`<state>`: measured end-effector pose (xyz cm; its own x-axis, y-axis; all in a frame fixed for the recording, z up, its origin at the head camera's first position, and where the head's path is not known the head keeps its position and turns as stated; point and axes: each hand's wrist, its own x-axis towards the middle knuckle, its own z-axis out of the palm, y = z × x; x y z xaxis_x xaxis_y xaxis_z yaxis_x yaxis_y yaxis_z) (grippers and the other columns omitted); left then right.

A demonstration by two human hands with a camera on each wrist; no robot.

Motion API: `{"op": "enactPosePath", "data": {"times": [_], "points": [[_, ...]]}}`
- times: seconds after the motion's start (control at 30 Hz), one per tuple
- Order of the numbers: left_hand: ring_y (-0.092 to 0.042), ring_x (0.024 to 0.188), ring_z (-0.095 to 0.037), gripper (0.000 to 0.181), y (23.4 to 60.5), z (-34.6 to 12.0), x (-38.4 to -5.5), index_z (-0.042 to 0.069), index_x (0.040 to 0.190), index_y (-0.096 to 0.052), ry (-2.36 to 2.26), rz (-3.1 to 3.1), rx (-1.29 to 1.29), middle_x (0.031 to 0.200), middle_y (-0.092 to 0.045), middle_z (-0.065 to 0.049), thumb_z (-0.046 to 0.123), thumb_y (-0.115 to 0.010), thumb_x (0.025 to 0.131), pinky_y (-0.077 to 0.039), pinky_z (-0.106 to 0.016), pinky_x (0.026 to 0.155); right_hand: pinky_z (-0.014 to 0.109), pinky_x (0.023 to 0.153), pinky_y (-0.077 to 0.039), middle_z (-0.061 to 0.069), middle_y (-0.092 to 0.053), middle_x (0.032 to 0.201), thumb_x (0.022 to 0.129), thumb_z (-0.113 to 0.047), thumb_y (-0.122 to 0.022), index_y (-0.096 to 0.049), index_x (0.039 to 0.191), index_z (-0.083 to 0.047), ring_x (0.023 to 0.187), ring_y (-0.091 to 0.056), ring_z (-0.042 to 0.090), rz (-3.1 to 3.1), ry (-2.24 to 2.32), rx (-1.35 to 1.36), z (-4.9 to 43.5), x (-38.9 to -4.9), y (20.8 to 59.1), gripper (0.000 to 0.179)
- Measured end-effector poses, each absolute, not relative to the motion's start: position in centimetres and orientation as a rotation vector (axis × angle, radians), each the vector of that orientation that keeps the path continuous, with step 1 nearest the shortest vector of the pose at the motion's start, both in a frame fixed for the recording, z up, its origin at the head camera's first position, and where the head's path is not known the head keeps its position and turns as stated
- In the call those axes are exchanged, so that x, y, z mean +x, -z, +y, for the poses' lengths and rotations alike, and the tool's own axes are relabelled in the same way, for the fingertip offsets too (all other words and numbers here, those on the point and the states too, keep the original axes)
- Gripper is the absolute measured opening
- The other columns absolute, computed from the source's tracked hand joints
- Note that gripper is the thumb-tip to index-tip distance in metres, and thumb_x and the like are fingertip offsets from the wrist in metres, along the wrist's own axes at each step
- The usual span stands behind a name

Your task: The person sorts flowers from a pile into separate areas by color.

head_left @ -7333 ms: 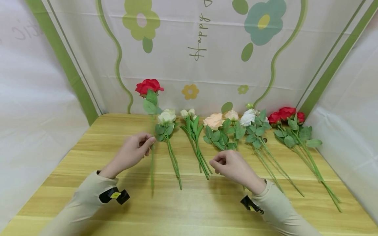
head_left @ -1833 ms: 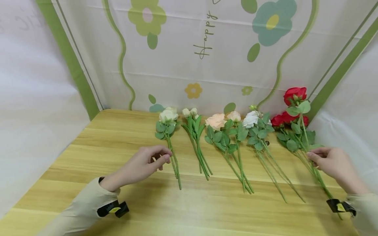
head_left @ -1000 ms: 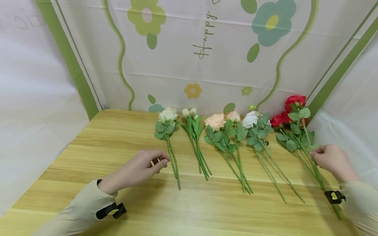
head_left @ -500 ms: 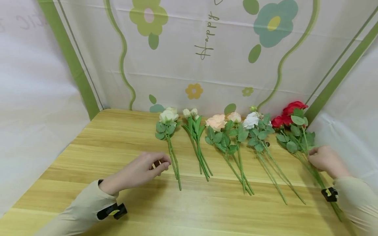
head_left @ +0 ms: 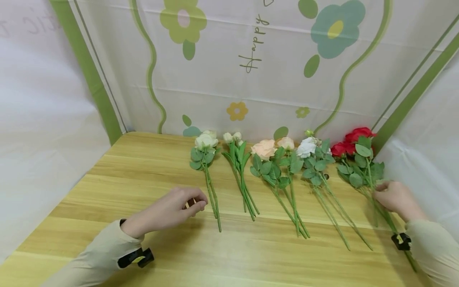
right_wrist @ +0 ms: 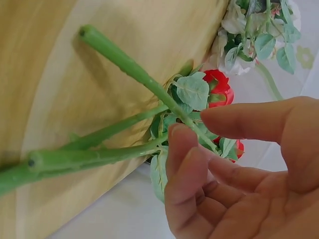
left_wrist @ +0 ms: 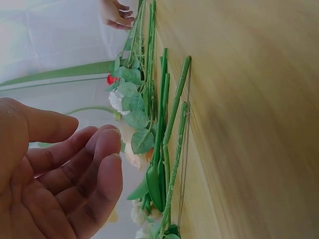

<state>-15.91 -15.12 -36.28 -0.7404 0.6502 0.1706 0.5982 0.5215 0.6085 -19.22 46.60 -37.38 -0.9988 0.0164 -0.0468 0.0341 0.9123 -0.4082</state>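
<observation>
At the right end of the row, my right hand (head_left: pixel 392 199) pinches the stem of a red rose (head_left: pixel 359 134) between thumb and fingertips. The stem (right_wrist: pixel 132 67) runs through the fingers in the right wrist view, its cut end raised over the table. The bloom lies against other red roses (head_left: pixel 340 149), whose leafy stems cross under the hand. My left hand (head_left: pixel 172 209), fingers loosely bent and holding nothing, hovers left of the cream rose stems (head_left: pixel 211 191). In the left wrist view the left hand's fingers (left_wrist: pixel 107 174) show apart from the stems.
Between the hands, on the wooden table (head_left: pixel 143 175), lie white tulips (head_left: pixel 240 171), peach roses (head_left: pixel 264 149) and white roses (head_left: pixel 307 147), blooms toward the back. A printed cloth (head_left: pixel 215 79) hangs behind the table, with white cloth at both sides.
Earlier the left hand held a red rose at the left; later the right hand has one at the right. It has since been lowered onto the red roses there, while the left hand barely moved.
</observation>
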Motion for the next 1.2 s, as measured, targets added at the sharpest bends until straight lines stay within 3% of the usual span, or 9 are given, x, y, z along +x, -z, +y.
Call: {"op": "enactPosePath", "data": {"times": [0.27, 0.57, 0.83, 0.97, 1.2], "points": [[-0.059, 0.076, -0.005, 0.010, 36.4, -15.0, -15.8, 0.018, 0.104, -0.068, -1.036, 2.648, 1.083, 0.090, -0.067, 0.008, 0.019, -0.058, 0.102, -0.051, -0.027, 0.062, 0.035, 0.057, -0.046, 0.029, -0.064, 0.096, 0.098, -0.020, -0.056, -0.058, 0.113, 0.017, 0.072, -0.058, 0.026, 3.192, 0.724, 0.073, 45.4, -17.8, 37.8, 0.041], [-0.061, 0.075, -0.005, 0.011, 36.5, -14.8, -15.8, 0.020, 0.104, -0.068, -1.013, 2.678, 1.038, 0.091, -0.067, 0.007, 0.019, -0.058, 0.102, -0.052, -0.027, 0.063, 0.027, 0.050, -0.048, 0.018, -0.068, 0.090, 0.102, -0.022, -0.055, -0.062, 0.116, 0.010, 0.063, -0.062, 0.011, 3.270, 0.971, -0.019, 39.4, -15.2, 36.8, 0.036], [-0.061, 0.072, -0.005, 0.012, 37.0, -14.8, -15.8, 0.021, 0.105, -0.068, -1.070, 2.665, 1.032, 0.090, -0.067, 0.007, 0.020, -0.057, 0.102, -0.052, -0.027, 0.063, 0.025, 0.052, -0.047, 0.009, -0.069, 0.087, 0.100, -0.028, -0.059, -0.067, 0.112, -0.002, 0.065, -0.064, 0.013, 3.325, 1.015, -0.143, 34.0, -13.8, 35.4, 0.030], [-0.061, 0.071, -0.005, 0.012, 37.2, -14.9, -15.7, 0.021, 0.107, -0.068, -1.076, 2.663, 1.022, 0.091, -0.068, 0.007, 0.019, -0.057, 0.102, -0.052, -0.027, 0.062, 0.025, 0.053, -0.047, 0.004, -0.068, 0.084, 0.100, -0.028, -0.060, -0.068, 0.110, -0.004, 0.067, -0.064, 0.015, 3.335, 1.007, -0.178, 32.8, -13.7, 35.2, 0.027], [-0.061, 0.073, -0.005, 0.013, 37.3, -14.9, -15.9, 0.017, 0.108, -0.068, -1.093, 2.678, 1.028, 0.092, -0.067, 0.006, 0.019, -0.056, 0.103, -0.052, -0.027, 0.063, 0.020, 0.055, -0.045, 0.003, -0.067, 0.084, 0.098, -0.022, -0.063, -0.070, 0.108, -0.005, 0.069, -0.058, 0.005, 3.394, 1.018, -0.207, 32.3, -13.5, 35.3, 0.020]]}}
